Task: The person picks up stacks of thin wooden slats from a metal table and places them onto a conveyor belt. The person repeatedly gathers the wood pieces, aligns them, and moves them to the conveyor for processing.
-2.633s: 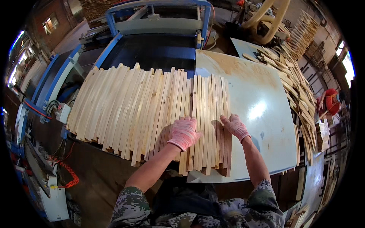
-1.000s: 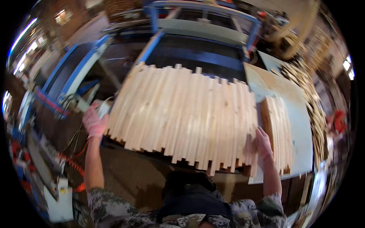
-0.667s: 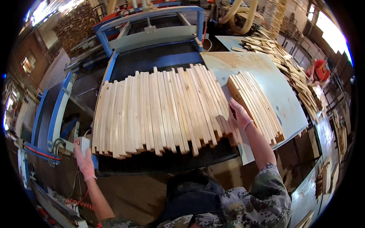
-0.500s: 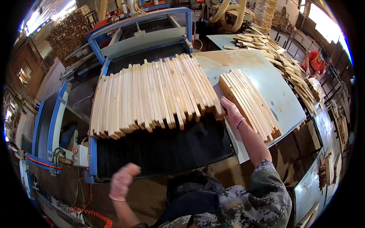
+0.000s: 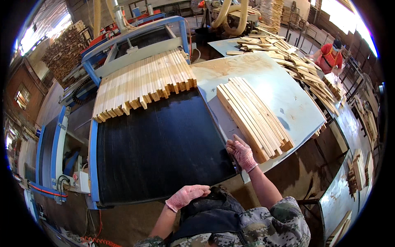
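My left hand (image 5: 188, 197), in a pale pink glove, is held in front of my dark apron at the near edge of the black conveyor belt (image 5: 160, 156). Its fingers stretch to the right, holding nothing I can see. On the right, my gloved right hand (image 5: 242, 154) hovers by the belt's right edge, fingers loosely bent and apart, empty. Close beside it a bundle of wooden strips (image 5: 255, 115) lies on the pale sheet-topped table (image 5: 292, 90). A wide row of similar strips (image 5: 144, 82) sits side by side at the far end of the belt, against the blue machine frame (image 5: 88, 68).
A grey control box (image 5: 82, 181) is mounted left of the belt. Loose boards (image 5: 284, 53) are heaped at the table's far right. Beyond them works a person in red (image 5: 330, 57). Stacked timber (image 5: 63, 51) stands at the back left.
The row of strips has moved away from me toward the frame, baring more belt. My right hand has come off the row and drawn back; my left has swung right, toward my body.
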Action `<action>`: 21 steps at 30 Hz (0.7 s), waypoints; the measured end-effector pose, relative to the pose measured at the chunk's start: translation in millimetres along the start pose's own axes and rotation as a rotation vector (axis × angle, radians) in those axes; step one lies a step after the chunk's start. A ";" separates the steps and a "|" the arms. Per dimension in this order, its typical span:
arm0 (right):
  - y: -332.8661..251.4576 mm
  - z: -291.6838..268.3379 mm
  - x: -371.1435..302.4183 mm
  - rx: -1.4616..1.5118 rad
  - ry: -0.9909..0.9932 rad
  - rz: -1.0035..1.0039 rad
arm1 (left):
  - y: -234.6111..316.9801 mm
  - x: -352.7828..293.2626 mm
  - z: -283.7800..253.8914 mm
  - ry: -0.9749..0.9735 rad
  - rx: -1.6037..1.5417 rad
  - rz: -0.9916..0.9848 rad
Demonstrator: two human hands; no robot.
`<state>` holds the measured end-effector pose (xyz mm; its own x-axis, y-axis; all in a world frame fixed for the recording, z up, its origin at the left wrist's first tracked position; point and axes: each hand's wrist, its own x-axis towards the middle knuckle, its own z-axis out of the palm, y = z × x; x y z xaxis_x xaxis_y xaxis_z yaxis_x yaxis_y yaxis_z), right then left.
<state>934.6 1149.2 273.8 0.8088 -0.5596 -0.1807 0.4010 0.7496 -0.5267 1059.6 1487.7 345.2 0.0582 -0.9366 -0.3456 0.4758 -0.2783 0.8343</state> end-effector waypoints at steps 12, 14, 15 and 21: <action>-8.8 -1.8 -6.6 0.024 -0.048 0.050 | 11.4 75.6 51.3 0.058 0.018 -0.059; -9.8 -6.5 -8.5 0.025 -0.070 0.067 | 7.7 84.5 49.7 0.099 0.048 -0.042; -8.9 -4.6 -7.6 0.024 -0.103 0.046 | 9.1 89.6 52.4 0.118 0.037 -0.044; -48.4 31.8 -34.6 -0.670 -0.117 0.201 | 21.7 119.1 74.8 0.299 -0.009 -0.010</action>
<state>900.8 1143.6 331.9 0.8955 -0.3635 -0.2569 -0.0809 0.4346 -0.8970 1011.3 1354.2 354.3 0.3092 -0.8290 -0.4661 0.4856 -0.2837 0.8268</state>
